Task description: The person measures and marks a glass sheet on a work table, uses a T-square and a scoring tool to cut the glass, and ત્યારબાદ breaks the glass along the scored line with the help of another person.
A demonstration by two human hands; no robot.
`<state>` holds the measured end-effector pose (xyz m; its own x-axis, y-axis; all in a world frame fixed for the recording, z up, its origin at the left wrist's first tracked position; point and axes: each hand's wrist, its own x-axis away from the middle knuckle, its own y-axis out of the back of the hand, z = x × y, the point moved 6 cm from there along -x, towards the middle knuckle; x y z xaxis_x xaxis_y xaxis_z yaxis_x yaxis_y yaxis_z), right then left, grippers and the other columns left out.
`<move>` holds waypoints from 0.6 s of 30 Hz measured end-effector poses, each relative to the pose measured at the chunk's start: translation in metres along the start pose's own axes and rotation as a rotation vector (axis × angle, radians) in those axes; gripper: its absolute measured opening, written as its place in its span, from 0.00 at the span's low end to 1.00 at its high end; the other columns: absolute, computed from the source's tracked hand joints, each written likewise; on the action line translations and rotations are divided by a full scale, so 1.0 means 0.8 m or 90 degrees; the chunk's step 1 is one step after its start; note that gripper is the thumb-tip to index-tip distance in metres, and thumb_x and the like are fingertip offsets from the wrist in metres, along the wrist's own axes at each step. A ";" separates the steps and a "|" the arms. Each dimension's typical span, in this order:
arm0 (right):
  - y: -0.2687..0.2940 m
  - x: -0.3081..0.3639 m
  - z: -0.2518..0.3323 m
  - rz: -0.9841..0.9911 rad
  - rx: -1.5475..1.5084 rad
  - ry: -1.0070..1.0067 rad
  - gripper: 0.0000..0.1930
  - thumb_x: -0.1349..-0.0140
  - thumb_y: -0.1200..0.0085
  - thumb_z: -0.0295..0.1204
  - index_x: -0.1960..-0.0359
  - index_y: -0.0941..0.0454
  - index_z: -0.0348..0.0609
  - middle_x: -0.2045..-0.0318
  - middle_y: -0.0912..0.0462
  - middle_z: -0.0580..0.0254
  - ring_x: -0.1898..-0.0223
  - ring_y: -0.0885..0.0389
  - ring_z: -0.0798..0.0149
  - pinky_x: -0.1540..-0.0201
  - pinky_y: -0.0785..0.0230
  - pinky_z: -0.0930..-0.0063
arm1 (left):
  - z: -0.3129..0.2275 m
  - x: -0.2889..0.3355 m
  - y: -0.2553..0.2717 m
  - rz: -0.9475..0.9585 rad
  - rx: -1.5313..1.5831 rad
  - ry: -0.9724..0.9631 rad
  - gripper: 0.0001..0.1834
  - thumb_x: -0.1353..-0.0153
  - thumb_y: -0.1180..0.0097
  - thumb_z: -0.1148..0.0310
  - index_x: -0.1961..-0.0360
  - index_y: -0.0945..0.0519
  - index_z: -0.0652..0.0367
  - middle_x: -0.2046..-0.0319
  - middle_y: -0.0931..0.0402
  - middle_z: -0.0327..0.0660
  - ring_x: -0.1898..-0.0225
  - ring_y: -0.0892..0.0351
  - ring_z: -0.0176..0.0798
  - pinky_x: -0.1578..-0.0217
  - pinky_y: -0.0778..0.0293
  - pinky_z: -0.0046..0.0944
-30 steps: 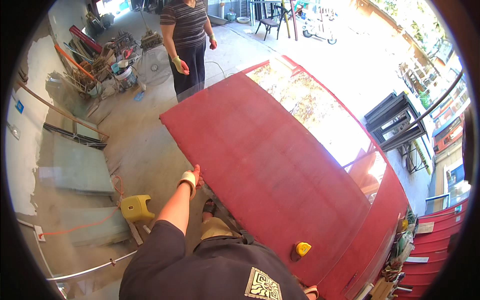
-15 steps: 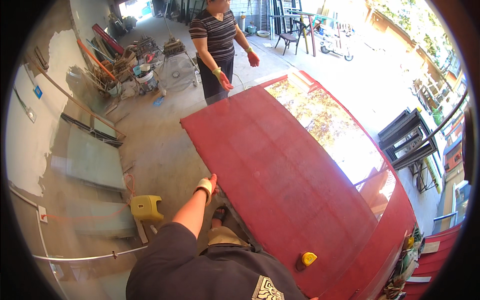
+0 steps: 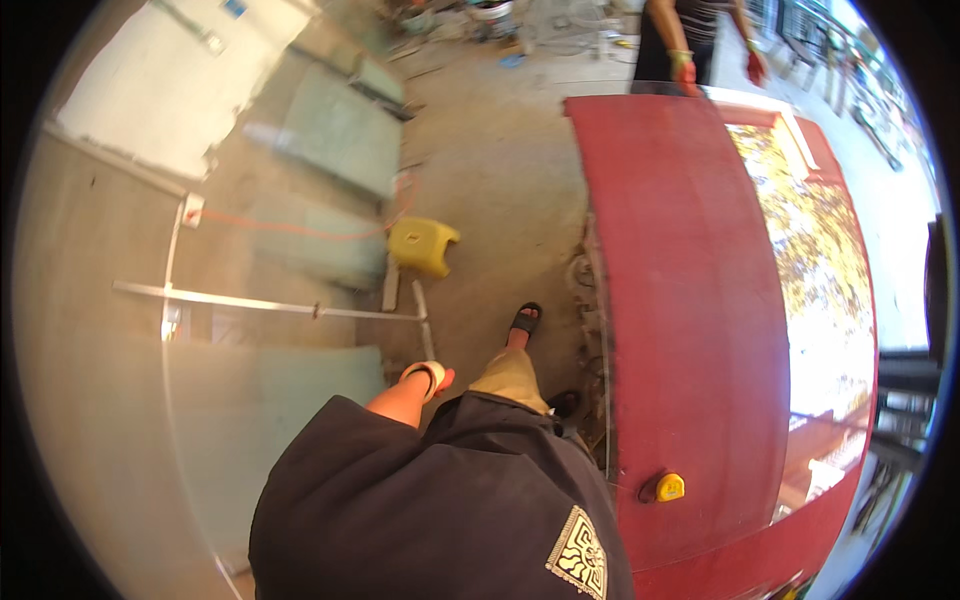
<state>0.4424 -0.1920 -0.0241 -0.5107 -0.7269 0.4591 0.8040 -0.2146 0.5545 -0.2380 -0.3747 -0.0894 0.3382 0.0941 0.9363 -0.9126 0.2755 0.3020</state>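
On your far left, pale glass panes leaned by the wall, and an orange cord ran toward a yellow plastic stool. Your gloved left hand hung beside your hip, apart from the table; whether its partly hidden fingers were clenched, I could not tell. To your right stood the red-covered table, with a yellow tape measure close to its left edge, toward the near end. A clear glass sheet jutted past the far edge, where a co-worker's red-gloved hand was. Your right hand's grip could not be told, being out of view.
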 end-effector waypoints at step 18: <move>-0.250 0.119 0.041 0.430 0.336 -0.060 0.35 0.27 0.56 0.59 0.44 0.21 0.35 0.48 0.15 0.40 0.49 0.16 0.39 0.50 0.22 0.51 | 0.596 -0.141 0.429 -0.745 0.924 0.039 0.57 0.35 0.47 0.30 0.21 0.50 0.62 0.24 0.43 0.61 0.25 0.39 0.58 0.25 0.44 0.49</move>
<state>0.2229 -0.1967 -0.0683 -0.0167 -0.5272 0.8496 0.7093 0.5926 0.3817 -0.6988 -0.7469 -0.0060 0.8357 0.5224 0.1693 0.3138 -0.7072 0.6335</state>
